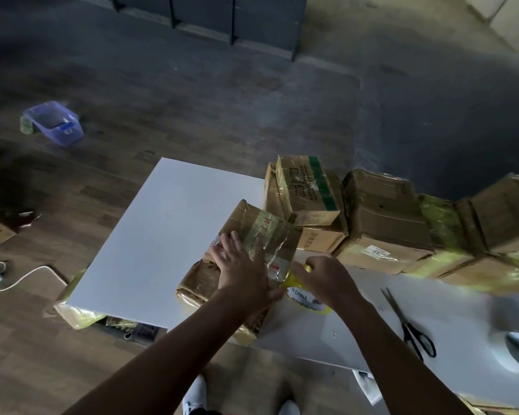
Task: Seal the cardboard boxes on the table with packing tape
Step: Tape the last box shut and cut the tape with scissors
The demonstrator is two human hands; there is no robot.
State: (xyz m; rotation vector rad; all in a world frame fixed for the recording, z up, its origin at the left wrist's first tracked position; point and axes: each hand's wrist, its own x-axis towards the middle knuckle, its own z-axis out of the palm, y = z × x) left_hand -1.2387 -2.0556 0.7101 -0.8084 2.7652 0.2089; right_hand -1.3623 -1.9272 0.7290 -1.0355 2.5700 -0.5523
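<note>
The cardboard box [264, 226] being worked on sits tilted at the near edge of the white table [162, 235], right in front of the person. The left hand [240, 268] lies flat on its top with fingers spread, pressing down, while the right hand [324, 278] curls round a roll of yellow tape [304, 296] at the box's right side. It looks like a strip is mid-pull, so this box is only partly sealed. Just behind and to the right, a row of stacked boxes [384, 217] already carries yellowish tape and seems done; how many remain I can't tell. Scissors [409, 327] lie on the table to the right. Beyond is a dim wooden floor [192, 115] with a purple plastic tub [54, 122], a white cable [24, 278], and another wrapped carton [78, 313] tucked under the table.
</note>
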